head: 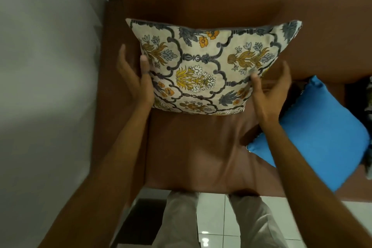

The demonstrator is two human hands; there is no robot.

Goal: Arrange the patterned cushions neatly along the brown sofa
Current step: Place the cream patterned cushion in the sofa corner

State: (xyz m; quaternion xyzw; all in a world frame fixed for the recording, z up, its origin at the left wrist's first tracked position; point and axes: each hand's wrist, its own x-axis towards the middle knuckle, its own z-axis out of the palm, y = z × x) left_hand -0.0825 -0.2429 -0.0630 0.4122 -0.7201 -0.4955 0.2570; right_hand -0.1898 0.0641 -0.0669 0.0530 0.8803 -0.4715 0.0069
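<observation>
A cream cushion with a grey, yellow and orange floral pattern (203,66) stands upright on the brown sofa seat (193,151), leaning on the backrest at the sofa's left end. My left hand (133,78) grips its left edge, thumb on the front. On the lower right edge my right hand (269,90) holds on, thumb pressed on the front as well. A sliver of another patterned cushion (368,94) shows at the far right edge, mostly cut off.
A plain blue cushion (322,133) lies on the seat to the right, under my right forearm. The sofa's left armrest (112,66) runs beside a grey wall (46,66). White floor tiles (213,217) and my legs show below.
</observation>
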